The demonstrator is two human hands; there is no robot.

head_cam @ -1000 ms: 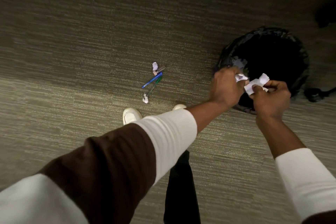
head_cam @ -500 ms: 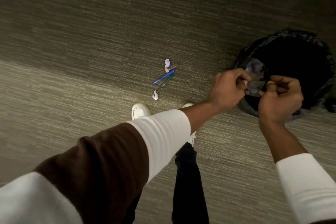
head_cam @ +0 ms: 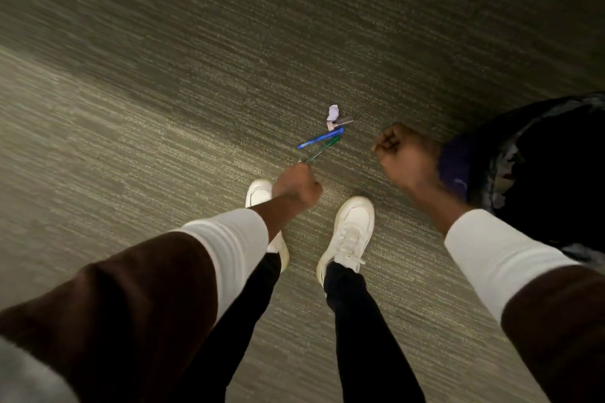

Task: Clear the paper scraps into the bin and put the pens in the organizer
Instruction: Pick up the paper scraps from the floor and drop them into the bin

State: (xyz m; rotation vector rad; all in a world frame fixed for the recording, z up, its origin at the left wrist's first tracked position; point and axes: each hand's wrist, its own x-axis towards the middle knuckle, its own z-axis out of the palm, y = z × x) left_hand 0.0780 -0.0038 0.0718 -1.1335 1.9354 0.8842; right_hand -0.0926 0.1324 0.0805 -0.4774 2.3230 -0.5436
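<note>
Blue pen (head_cam: 321, 137) nr scrap (head_cam: 333, 112), unlabelled

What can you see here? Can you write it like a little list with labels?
place: grey carpet, seen from above
left hand: curled, low by the pens; whether it holds anything is hidden
right hand: fist, blurred, beside the bin
blue pen: lying on the carpet
green pen: lying just under the blue one
paper scrap: on the carpet, past the pens
grey bit: next to the scrap, too small to name
bin: black liner, at the right
shoes: white, in front of the pens
</note>
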